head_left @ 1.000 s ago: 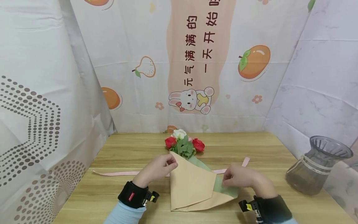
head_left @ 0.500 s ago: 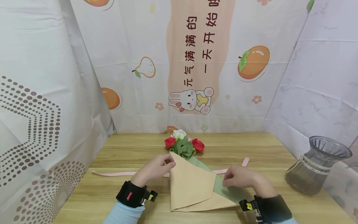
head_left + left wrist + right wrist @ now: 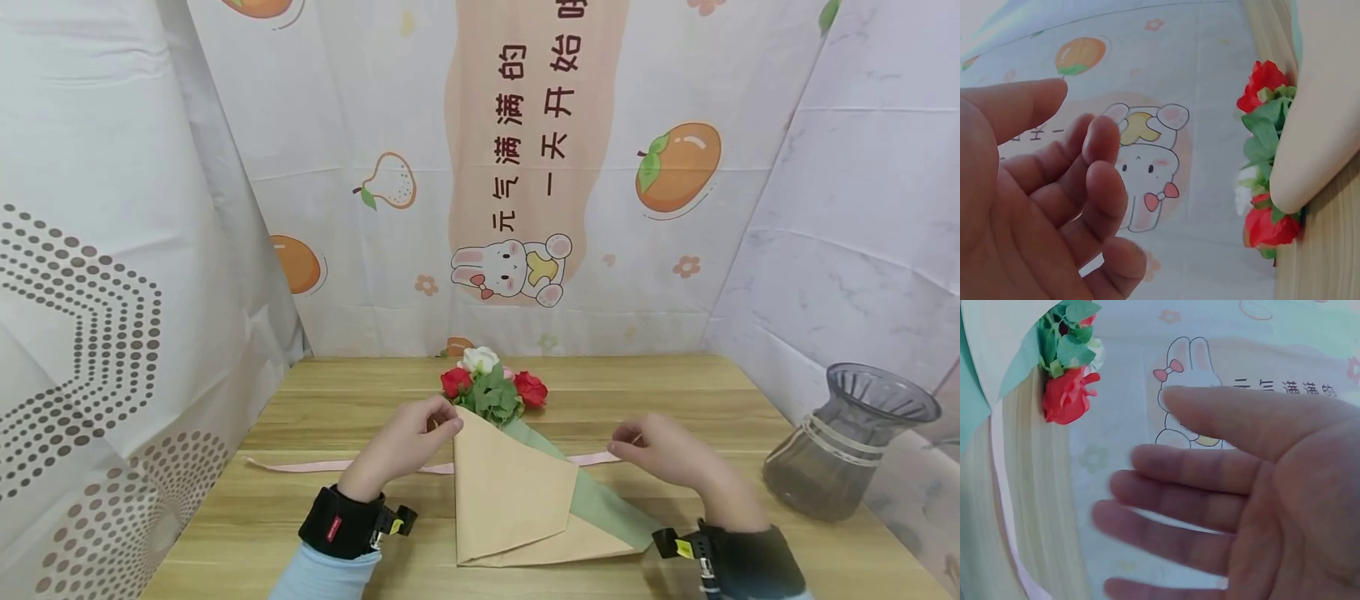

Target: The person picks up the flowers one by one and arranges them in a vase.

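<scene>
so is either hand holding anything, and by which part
Nothing is held. The left hand is loosely curled beside the tan wrapping paper; the right hand, also with nothing in it, is near the pink ribbon.

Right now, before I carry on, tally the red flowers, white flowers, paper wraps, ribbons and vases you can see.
Red flowers: 2
White flower: 1
Paper wrap: 1
Ribbon: 1, assuming both visible stretches join under the wrap
Vase: 1
Total: 6
</scene>
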Action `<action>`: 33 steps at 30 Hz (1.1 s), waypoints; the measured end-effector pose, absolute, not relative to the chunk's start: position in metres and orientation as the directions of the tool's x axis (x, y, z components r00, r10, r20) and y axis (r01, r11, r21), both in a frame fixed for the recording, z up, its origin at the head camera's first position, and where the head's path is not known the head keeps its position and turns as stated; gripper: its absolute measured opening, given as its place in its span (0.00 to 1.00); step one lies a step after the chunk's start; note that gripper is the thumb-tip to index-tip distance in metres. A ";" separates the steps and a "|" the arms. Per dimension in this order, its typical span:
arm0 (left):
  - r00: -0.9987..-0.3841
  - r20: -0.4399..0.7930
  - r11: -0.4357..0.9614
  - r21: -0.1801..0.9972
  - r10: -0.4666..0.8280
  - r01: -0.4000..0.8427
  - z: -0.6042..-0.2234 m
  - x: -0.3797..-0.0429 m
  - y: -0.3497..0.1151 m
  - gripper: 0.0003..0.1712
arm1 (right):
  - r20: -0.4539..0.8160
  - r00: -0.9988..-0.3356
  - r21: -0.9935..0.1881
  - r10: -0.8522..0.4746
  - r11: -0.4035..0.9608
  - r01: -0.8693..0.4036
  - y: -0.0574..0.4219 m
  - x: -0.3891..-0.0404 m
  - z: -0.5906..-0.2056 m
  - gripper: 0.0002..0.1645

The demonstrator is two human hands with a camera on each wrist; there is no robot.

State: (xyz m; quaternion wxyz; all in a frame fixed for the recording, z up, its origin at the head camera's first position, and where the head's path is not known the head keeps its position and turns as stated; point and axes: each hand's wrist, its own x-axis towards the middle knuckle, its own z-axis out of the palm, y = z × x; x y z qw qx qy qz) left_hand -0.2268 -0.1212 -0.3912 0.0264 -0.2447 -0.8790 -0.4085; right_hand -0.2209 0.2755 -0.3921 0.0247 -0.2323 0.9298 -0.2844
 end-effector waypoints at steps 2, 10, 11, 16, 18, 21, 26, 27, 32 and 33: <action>-0.881 0.268 0.549 0.700 0.391 0.456 -0.388 -0.225 -0.120 0.06 | 0.135 -0.900 -0.537 -0.414 0.733 -0.417 0.274 -0.222 -0.390 0.14; -0.872 0.354 0.571 0.660 0.338 0.489 -0.383 -0.223 -0.110 0.04 | 0.273 -0.915 -0.655 -0.298 0.638 -0.403 0.261 -0.220 -0.383 0.23; -0.867 0.366 0.572 0.651 0.338 0.498 -0.384 -0.224 -0.109 0.04 | 0.279 -0.919 -0.675 -0.279 0.623 -0.394 0.259 -0.220 -0.384 0.24; -0.842 0.405 0.583 0.608 0.356 0.539 -0.389 -0.231 -0.100 0.04 | 0.254 -0.941 -0.809 -0.225 0.484 -0.334 0.248 -0.220 -0.387 0.28; -0.839 0.402 0.595 0.592 0.368 0.544 -0.392 -0.233 -0.097 0.04 | 0.219 -0.948 -0.871 -0.233 0.390 -0.298 0.244 -0.221 -0.390 0.31; -0.837 0.384 0.617 0.565 0.390 0.548 -0.397 -0.236 -0.091 0.04 | 0.153 -0.955 -0.937 -0.255 0.271 -0.222 0.241 -0.223 -0.394 0.35; -0.840 0.333 0.653 0.528 0.428 0.543 -0.405 -0.241 -0.084 0.07 | 0.077 -0.963 -0.969 -0.259 0.207 -0.133 0.235 -0.228 -0.402 0.36; -0.840 0.321 0.659 0.522 0.437 0.542 -0.406 -0.242 -0.083 0.07 | 0.068 -0.963 -0.972 -0.260 0.202 -0.123 0.234 -0.229 -0.404 0.36; -0.843 0.247 0.688 0.492 0.478 0.534 -0.414 -0.247 -0.075 0.09 | 0.034 -0.962 -0.977 -0.273 0.192 -0.089 0.228 -0.231 -0.413 0.36; -0.843 0.230 0.695 0.484 0.486 0.532 -0.416 -0.248 -0.074 0.10 | 0.031 -0.960 -0.977 -0.278 0.196 -0.088 0.227 -0.231 -0.414 0.36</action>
